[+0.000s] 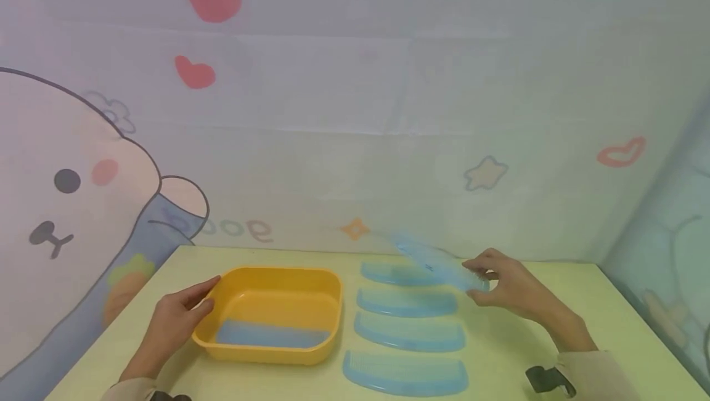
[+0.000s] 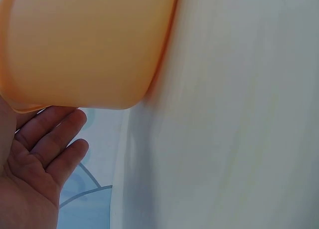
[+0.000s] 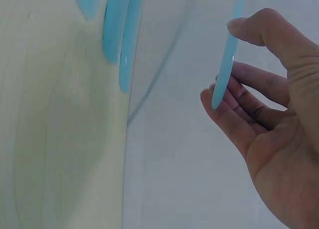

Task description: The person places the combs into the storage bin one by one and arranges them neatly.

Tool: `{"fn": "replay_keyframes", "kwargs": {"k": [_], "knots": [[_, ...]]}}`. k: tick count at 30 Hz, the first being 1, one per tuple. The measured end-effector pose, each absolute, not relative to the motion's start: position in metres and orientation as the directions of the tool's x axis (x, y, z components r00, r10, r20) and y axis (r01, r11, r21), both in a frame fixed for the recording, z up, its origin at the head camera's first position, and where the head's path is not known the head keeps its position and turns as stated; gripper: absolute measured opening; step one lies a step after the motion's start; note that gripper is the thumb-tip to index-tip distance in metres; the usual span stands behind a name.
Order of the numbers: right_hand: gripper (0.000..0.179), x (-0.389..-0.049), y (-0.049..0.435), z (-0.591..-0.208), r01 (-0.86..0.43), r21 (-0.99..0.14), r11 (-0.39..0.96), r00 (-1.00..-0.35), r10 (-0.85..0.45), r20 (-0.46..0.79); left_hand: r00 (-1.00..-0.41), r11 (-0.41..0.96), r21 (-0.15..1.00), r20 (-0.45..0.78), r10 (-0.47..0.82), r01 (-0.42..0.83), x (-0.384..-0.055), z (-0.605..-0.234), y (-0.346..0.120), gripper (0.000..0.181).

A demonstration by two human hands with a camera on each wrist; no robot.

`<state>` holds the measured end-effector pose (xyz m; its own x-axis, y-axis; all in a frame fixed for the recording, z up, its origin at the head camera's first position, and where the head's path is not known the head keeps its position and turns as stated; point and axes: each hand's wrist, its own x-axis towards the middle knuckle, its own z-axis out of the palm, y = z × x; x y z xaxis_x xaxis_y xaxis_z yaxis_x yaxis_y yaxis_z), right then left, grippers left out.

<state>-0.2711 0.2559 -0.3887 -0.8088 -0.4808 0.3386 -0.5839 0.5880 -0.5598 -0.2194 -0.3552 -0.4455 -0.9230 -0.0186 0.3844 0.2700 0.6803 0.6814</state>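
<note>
My right hand (image 1: 513, 287) pinches one end of a translucent blue comb (image 1: 432, 262) between thumb and fingers. It holds the comb tilted in the air over the rear of the comb row; the comb's far part is blurred. In the right wrist view the comb (image 3: 227, 64) appears edge-on, thumb on one side and fingertips on the other. At the yellow plastic basin (image 1: 266, 355), my left hand (image 1: 180, 318) grips the left rim. Its outer fingers (image 2: 65, 156) stretch loosely beside the basin wall (image 2: 89, 54) in the left wrist view. Blue comb shapes (image 1: 272, 333) lie on the basin's floor.
Several blue combs lie in a column right of the basin, from the nearest comb (image 1: 407, 382) to the farthest comb (image 1: 388, 273). All rest on a pale yellow-green table (image 1: 516, 358). A printed cloth backdrop (image 1: 355, 111) stands behind the table's back edge.
</note>
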Motion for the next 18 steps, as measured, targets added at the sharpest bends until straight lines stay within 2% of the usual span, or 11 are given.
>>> {"fn": "replay_keyframes", "kwargs": {"k": [18], "knots": [[0.046,-0.279,0.166,-0.379,-0.705,-0.519,0.484,-0.698,-0.606,0.382,-0.948,0.682,0.697,0.317,-0.020,0.219,-0.217,-0.441,-0.354,0.042]]}}
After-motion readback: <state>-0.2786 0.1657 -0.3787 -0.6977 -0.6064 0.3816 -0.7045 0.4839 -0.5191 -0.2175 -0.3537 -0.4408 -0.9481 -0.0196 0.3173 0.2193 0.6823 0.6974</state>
